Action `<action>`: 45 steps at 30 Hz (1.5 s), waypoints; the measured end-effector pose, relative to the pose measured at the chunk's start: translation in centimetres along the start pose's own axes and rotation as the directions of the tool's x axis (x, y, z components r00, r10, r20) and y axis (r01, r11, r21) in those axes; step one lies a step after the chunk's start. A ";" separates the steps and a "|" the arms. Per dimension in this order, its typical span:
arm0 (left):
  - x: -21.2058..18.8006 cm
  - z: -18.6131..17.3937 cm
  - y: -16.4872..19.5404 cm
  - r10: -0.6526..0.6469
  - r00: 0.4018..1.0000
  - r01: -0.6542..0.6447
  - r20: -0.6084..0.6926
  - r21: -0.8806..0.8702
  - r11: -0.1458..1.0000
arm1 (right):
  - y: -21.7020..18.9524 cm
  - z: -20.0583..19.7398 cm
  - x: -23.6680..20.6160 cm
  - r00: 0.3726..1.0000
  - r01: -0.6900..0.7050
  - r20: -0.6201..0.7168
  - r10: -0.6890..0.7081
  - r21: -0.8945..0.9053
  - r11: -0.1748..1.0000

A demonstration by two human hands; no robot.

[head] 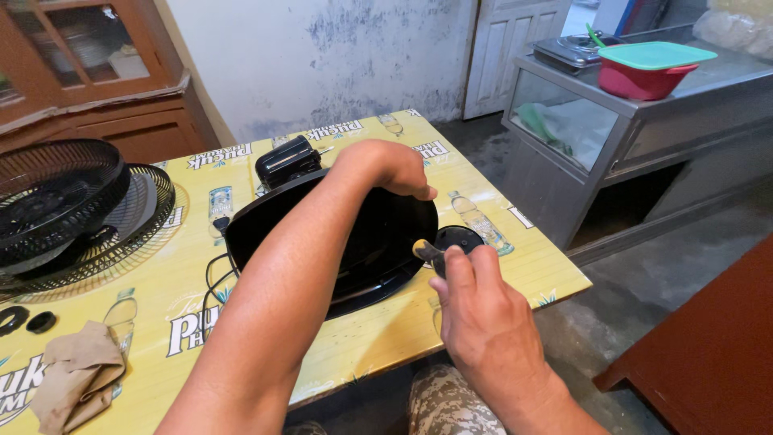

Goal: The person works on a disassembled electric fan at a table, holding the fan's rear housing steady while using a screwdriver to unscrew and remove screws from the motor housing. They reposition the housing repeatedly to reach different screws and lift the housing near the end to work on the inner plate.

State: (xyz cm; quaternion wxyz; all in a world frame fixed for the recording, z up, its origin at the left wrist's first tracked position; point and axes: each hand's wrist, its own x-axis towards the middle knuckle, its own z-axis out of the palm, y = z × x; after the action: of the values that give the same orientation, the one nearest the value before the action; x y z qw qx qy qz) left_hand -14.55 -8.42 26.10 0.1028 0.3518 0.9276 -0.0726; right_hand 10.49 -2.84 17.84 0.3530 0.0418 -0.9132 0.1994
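A glossy black oval fan base (378,242) is held on the yellow bench (499,286), its long axis running from far right to near left. The left hand (386,165) is curled over its far rim, clamped on it. The right hand (483,310) is closed on a small tool (425,250) at the near right edge. Just beyond that grip a round black cap (460,238) lies. Well left, fan grilles (72,209) are stacked; a crumpled cloth (76,374) rests nearer.
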 end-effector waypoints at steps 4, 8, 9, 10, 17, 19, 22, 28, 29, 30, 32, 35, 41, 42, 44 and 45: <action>0.1 0.6 -0.1 0.028 0.999 -0.028 -0.029 0.009 1.000 | 0.0 -0.5 0.5 0.966 0.218 -0.130 -0.225 -0.064 0.974; 0.2 0.7 -0.5 0.029 0.999 -0.029 -0.033 0.008 1.000 | -0.6 0.3 -0.2 0.982 0.189 0.032 -0.187 -0.184 0.964; 0.2 0.7 -0.6 0.035 0.999 -0.035 -0.034 0.018 0.999 | -0.7 0.6 -0.3 0.990 0.132 0.064 -0.122 -0.179 0.975; 0.3 0.7 -0.6 0.041 0.999 -0.040 -0.035 0.027 0.999 | -0.7 0.9 -0.5 0.994 0.074 0.095 -0.058 -0.175 0.982; 0.3 0.9 -0.6 0.028 0.999 -0.028 -0.038 0.020 0.999 | 0.2 2.1 -1.5 0.970 0.227 -0.096 -0.225 0.009 0.974; 0.2 0.9 -0.5 0.028 0.999 -0.027 -0.045 0.013 1.000 | -0.1 2.6 -2.1 0.977 0.212 -0.014 -0.212 -0.003 0.977; -0.1 0.8 -0.5 0.025 0.999 -0.024 -0.041 0.018 1.000 | -0.1 2.8 -1.6 0.989 -0.028 0.140 0.042 -0.102 0.994; -0.9 0.7 -0.3 0.012 0.998 -0.010 -0.065 0.018 1.000 | -0.4 2.0 -0.9 0.964 0.249 -0.109 -0.242 0.059 0.967; -1.0 0.8 -0.2 0.012 0.998 -0.010 -0.066 0.017 1.000 | -0.6 1.9 -1.1 0.936 0.339 -0.133 -0.327 0.081 0.937; -1.1 0.7 -0.1 0.011 0.998 -0.010 -0.067 0.018 1.000 | -0.9 2.1 -1.1 0.966 0.253 -0.074 -0.248 0.063 0.966; -1.2 0.7 -0.2 0.013 0.997 -0.012 -0.077 0.017 1.000 | -1.6 2.5 -1.2 0.996 0.086 0.039 -0.086 0.010 0.996; -1.4 0.7 -0.4 0.020 0.997 -0.019 -0.080 0.017 1.000 | -1.7 2.3 -1.4 1.000 0.004 0.012 -0.004 0.006 1.000; -1.3 0.8 -1.1 0.040 0.996 -0.039 -0.076 0.018 0.999 | -2.7 2.6 -2.4 0.955 0.294 -0.030 -0.295 -0.023 0.955; -1.3 0.9 -1.4 0.038 0.996 -0.036 -0.079 0.015 0.999 | -2.9 2.7 -2.4 0.971 0.238 -0.023 -0.238 -0.023 0.971; -1.4 0.9 -1.8 0.032 0.996 -0.031 -0.087 0.007 0.999 | -3.1 2.8 -2.4 0.992 0.123 -0.006 -0.123 -0.025 0.992; -1.5 0.9 -2.1 0.031 0.995 -0.031 -0.090 0.003 1.000 | -3.1 2.7 -2.4 0.996 0.084 0.003 -0.084 -0.036 0.996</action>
State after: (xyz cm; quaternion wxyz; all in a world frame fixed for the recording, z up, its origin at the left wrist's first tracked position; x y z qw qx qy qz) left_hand -14.73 -11.10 25.76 0.0616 0.3691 0.9257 -0.0558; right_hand 11.29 -6.90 15.45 0.3613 0.0741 -0.9142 0.1680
